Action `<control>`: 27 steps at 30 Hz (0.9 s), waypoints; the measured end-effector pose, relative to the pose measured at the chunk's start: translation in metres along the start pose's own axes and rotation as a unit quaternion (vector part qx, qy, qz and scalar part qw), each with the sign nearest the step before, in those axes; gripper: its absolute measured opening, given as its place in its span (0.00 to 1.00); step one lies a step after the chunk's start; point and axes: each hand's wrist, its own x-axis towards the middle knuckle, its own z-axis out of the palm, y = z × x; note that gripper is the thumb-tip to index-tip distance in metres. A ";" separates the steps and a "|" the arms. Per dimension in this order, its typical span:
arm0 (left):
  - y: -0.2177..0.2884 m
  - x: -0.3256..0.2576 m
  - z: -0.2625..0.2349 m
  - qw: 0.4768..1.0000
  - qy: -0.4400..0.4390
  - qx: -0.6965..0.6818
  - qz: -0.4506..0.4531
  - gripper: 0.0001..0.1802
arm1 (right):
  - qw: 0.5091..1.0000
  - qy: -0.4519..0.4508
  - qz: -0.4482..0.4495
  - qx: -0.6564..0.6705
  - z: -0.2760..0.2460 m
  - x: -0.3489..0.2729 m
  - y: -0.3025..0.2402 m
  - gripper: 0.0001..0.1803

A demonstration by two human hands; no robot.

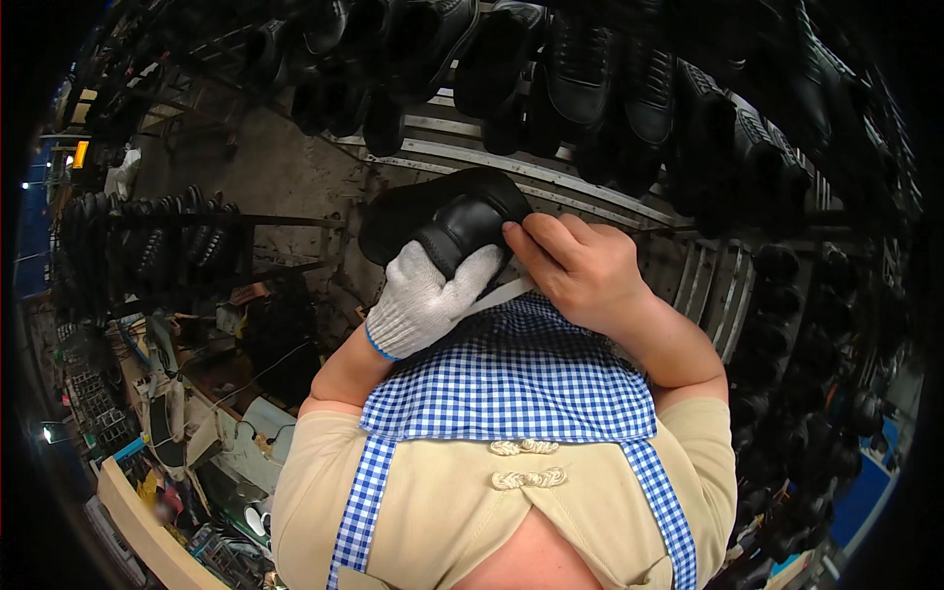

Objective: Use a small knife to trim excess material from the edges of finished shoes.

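Note:
A black leather shoe [470, 218] is held up in front of my chest. My left hand [423, 295], in a white knit glove with a blue cuff edge, is closed round its near side, with the thumb and fingers pressed on the leather. My bare right hand [575, 261] is at the shoe's right edge, its fingers bent together in a pinch. What lies between those fingertips is hidden. A narrow pale strip [503, 293] slants below the right hand, towards the glove. I cannot tell whether the hand holds it.
Many black shoes [580, 74] hang over a metal rack [551, 177] ahead. More shoes [177, 236] stand on a rack at the left, and others [777, 305] line the right. A wooden board edge [147, 521] and cluttered items lie at the lower left.

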 end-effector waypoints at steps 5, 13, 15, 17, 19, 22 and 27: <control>-0.013 0.005 0.006 0.972 0.024 0.153 0.175 0.14 | 0.996 -0.007 -0.028 -0.080 0.007 0.006 0.004 0.09; -0.012 0.003 0.010 0.989 0.010 0.028 0.142 0.16 | 0.994 -0.093 -0.032 -0.042 0.000 0.012 0.012 0.10; -0.007 0.000 0.007 0.995 0.028 -0.019 0.096 0.15 | 0.991 -0.128 -0.035 -0.022 -0.004 0.016 0.017 0.14; 0.000 0.000 0.002 0.984 0.005 0.094 0.151 0.14 | 0.993 -0.118 -0.030 -0.011 -0.005 0.020 0.026 0.15; 0.006 0.002 0.002 0.995 0.005 0.036 0.096 0.14 | 0.993 -0.112 -0.034 0.003 -0.007 0.020 0.025 0.15; 0.007 0.003 0.007 0.999 0.024 -0.026 0.033 0.14 | 0.987 -0.154 -0.037 0.005 -0.007 0.010 0.013 0.13; 0.011 0.005 -0.007 0.989 0.062 -0.133 -0.001 0.13 | 0.937 -0.298 0.013 0.182 0.034 -0.045 0.022 0.11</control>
